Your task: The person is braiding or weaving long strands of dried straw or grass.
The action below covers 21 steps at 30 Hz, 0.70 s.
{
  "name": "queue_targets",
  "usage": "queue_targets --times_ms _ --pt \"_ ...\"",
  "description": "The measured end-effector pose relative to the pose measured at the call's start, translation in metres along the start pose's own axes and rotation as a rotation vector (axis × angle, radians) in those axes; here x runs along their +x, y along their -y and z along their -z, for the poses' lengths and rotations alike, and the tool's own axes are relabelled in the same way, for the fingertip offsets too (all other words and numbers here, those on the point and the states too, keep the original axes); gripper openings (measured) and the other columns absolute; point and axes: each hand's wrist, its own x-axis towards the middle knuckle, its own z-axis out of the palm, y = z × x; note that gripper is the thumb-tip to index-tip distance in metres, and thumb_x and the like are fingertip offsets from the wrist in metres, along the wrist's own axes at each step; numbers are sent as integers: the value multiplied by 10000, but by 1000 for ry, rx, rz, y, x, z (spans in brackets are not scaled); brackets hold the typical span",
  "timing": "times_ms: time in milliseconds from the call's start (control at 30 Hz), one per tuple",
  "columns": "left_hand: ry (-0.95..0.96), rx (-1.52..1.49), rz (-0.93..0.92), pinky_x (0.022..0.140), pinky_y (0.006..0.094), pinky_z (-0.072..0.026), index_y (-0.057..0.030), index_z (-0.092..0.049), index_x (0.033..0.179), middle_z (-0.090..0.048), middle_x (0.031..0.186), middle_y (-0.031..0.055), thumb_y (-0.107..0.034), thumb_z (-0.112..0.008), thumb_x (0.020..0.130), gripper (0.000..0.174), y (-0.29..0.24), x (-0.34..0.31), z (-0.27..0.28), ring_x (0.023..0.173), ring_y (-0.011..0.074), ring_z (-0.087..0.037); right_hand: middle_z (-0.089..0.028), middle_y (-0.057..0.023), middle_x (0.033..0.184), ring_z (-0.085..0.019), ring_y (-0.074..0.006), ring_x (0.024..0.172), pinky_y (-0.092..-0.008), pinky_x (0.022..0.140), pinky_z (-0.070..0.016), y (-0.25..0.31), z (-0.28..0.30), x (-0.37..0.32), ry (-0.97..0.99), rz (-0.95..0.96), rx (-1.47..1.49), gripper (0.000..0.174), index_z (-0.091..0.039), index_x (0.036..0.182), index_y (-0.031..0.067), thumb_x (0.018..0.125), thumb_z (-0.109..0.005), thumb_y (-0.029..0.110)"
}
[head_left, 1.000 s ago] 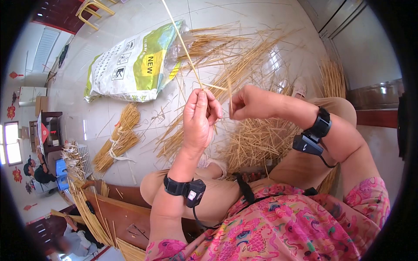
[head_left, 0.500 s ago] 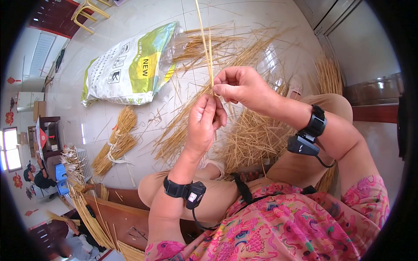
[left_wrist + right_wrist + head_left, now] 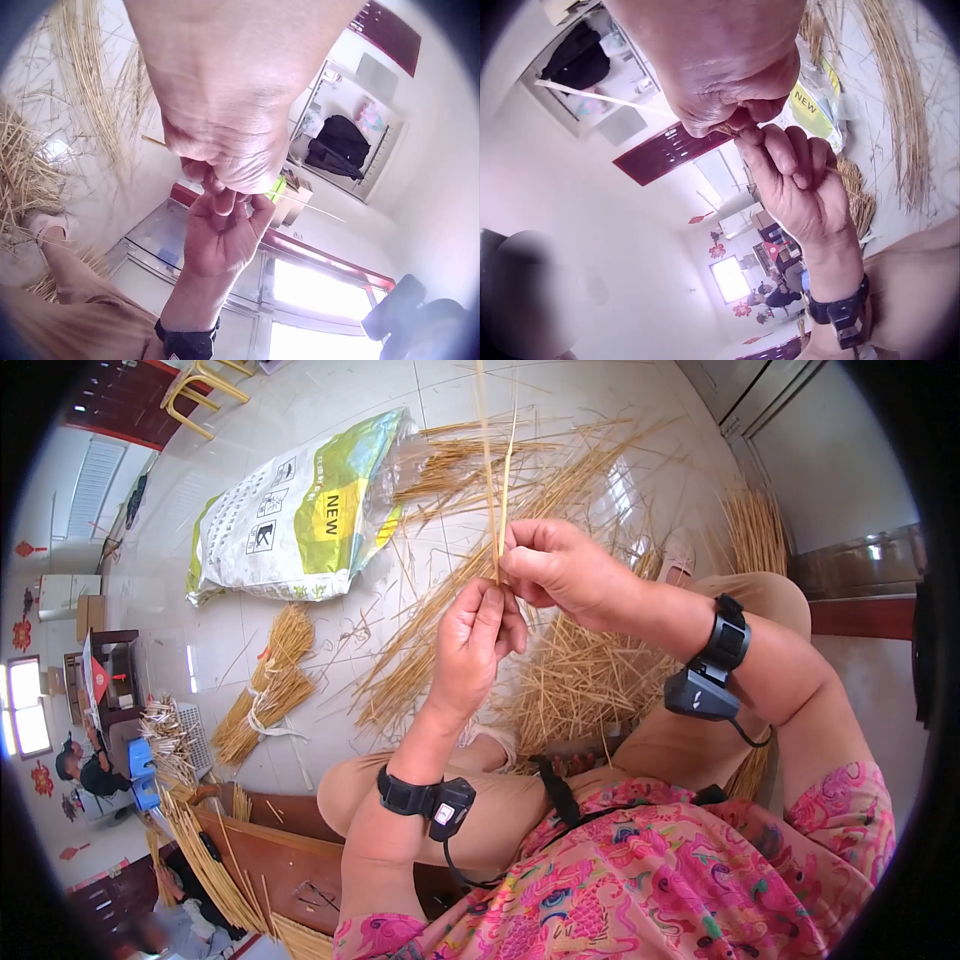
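My left hand (image 3: 478, 635) and right hand (image 3: 548, 565) meet in front of me and both pinch thin yellow straw stalks (image 3: 497, 480) that rise upright from between the fingertips. In the left wrist view the left hand (image 3: 225, 161) grips a stalk (image 3: 304, 206) against the right hand (image 3: 225, 232). In the right wrist view the right hand (image 3: 727, 90) pinches a stalk (image 3: 600, 97), and the left hand's (image 3: 795, 180) fingers curl right beneath it.
Loose straw (image 3: 560, 680) covers the tiled floor by my knees. A tied straw bundle (image 3: 270, 680) lies at the left, a white and green sack (image 3: 300, 510) behind it. More straw rests on a brown wooden bench (image 3: 270, 850) at the lower left.
The right hand has moved from apart on the right to join the left hand. The stalks now stand nearly upright and have shifted slightly right.
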Motion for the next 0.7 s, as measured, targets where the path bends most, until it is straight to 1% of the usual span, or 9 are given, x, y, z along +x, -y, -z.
queue_targets --times_ms 67,167,267,300,400,433,533,633,700 --pt "-3 11 -28 417 158 -283 -74 -493 884 -500 680 5 -247 -417 988 215 1 1 1 536 52 -474 -487 2 645 -453 -69 540 -206 468 -366 -4 -2 0 -37 -104 73 116 -537 763 47 844 -570 124" --pt "-62 -1 -90 416 160 -282 -81 -493 882 -507 680 11 -235 -411 989 204 3 3 0 532 50 -455 -455 32 662 -402 -46 541 -187 444 -300 -9 -8 -2 -139 -103 113 86 -513 837 63 877 -513 140" --pt "-118 -25 -165 412 160 -270 -90 -489 883 -516 662 26 -235 -395 993 204 -4 4 3 518 47 -419 -469 1 630 -437 -79 535 -224 465 -370 -9 11 8 -169 -99 0 143 -534 779 51 864 -537 166" --pt "-119 -38 -164 410 160 -265 -93 -488 884 -517 654 31 -237 -390 994 206 -9 5 10 511 46 -404 -547 -66 644 -500 -128 530 -277 482 -419 -3 17 8 -105 -174 -242 152 -549 767 26 827 -566 165" --pt "-163 -97 -180 405 160 -247 -99 -486 888 -513 623 44 -254 -376 997 219 -17 8 17 488 43 -363 -605 -116 666 -565 -174 559 -296 494 -427 6 22 -3 89 -112 -1105 100 -572 766 6 781 -573 105" --pt "-166 -125 -185 404 161 -246 -100 -486 889 -513 623 44 -255 -378 996 218 -18 9 20 483 43 -359 -653 -166 745 -634 -264 643 -359 561 -478 -2 30 -2 189 -166 -1343 108 -599 716 -12 709 -606 96" --pt "-161 -148 -180 403 162 -246 -99 -487 889 -510 619 43 -260 -381 995 220 -23 8 23 470 45 -349 -646 -176 736 -646 -299 691 -387 618 -501 -22 39 -17 587 -347 -1839 117 -632 714 1 715 -631 118" --pt "-153 -131 -149 403 162 -248 -95 -485 889 -506 612 42 -264 -381 995 226 -22 6 21 457 47 -337 -644 -177 737 -645 -306 721 -382 641 -508 -11 28 -23 634 -465 -1904 130 -663 795 3 721 -631 105" --pt "-140 -123 -115 403 164 -252 -90 -484 888 -504 605 43 -267 -379 995 232 -17 5 16 453 48 -334 -641 -177 733 -637 -312 671 -383 601 -495 -10 31 -11 346 -88 -1694 131 -667 783 -4 747 -610 108"
